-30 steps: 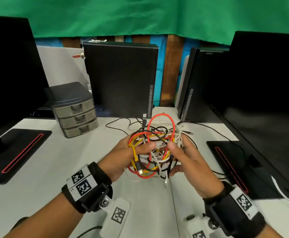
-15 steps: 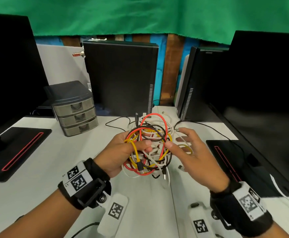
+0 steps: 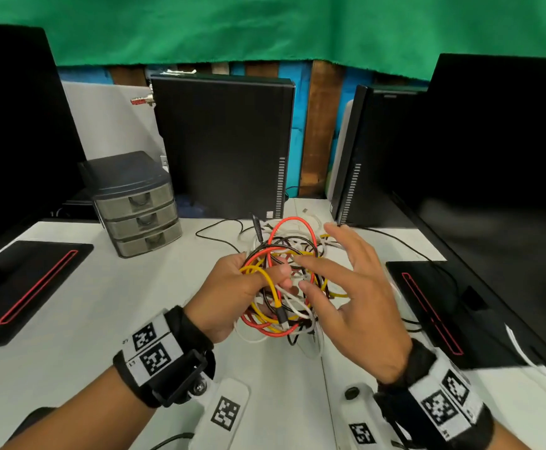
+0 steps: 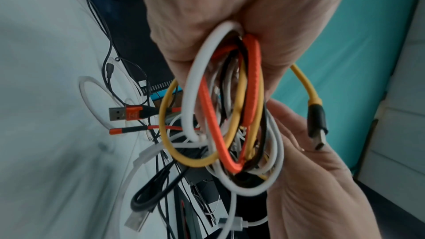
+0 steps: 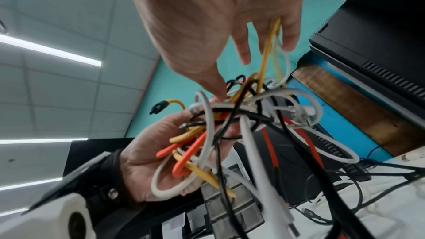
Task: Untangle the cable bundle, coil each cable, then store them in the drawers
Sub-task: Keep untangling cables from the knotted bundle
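A tangled cable bundle [image 3: 283,280] of red, yellow, white and black cables hangs just above the white table [image 3: 70,336]. My left hand [image 3: 229,293] grips its left side, thumb over a yellow loop. In the left wrist view several loops [image 4: 225,115] pass through that fist [image 4: 230,15]. My right hand [image 3: 352,293] is spread against the right side of the tangle, fingers straight. In the right wrist view a yellow cable [image 5: 268,52] runs between two fingers of the right hand [image 5: 218,15]. A grey three-drawer unit [image 3: 138,206] stands at the back left, all drawers closed.
Two black computer towers [image 3: 226,147] [image 3: 372,164] stand behind the bundle. Dark monitors flank both sides. Black pads with red stripes [image 3: 28,287] [image 3: 437,313] lie left and right. Thin black cables [image 3: 219,235] trail on the table behind the tangle.
My right hand has let go of its pinch on the bundle and spread its fingers over the right side. The left hand keeps its grip and has lifted the tangle slightly.
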`<act>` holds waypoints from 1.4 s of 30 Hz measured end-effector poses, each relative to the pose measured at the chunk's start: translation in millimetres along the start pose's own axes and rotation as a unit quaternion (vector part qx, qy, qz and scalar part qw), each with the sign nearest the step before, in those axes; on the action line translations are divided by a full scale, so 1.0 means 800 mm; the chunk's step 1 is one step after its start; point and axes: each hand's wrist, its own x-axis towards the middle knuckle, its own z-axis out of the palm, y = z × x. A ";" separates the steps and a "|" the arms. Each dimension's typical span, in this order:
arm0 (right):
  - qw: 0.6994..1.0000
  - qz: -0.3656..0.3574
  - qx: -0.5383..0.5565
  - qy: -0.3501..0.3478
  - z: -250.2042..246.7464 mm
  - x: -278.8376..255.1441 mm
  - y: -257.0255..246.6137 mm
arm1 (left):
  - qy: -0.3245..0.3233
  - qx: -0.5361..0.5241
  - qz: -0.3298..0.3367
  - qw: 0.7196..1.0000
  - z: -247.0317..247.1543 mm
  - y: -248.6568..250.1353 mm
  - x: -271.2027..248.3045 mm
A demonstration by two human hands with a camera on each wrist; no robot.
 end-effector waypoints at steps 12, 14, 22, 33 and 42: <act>0.961 0.040 0.243 -0.129 -0.043 0.028 0.021 | -0.077 -0.050 -0.025 0.995 -0.009 0.006 0.005; 0.942 0.051 0.291 -0.159 -0.051 0.029 0.021 | -0.100 -0.073 -0.029 0.992 -0.007 0.006 0.004; 0.987 0.044 0.123 -0.088 -0.029 0.022 0.017 | -0.070 -0.124 -0.022 0.990 -0.008 0.008 0.006; 0.998 0.043 0.047 0.018 -0.032 0.020 0.012 | -0.069 -0.099 0.013 0.993 -0.012 0.011 0.005; 0.991 -0.079 0.093 0.059 -0.025 0.008 -0.031 | -0.128 -0.138 -0.016 0.982 -0.015 0.016 0.001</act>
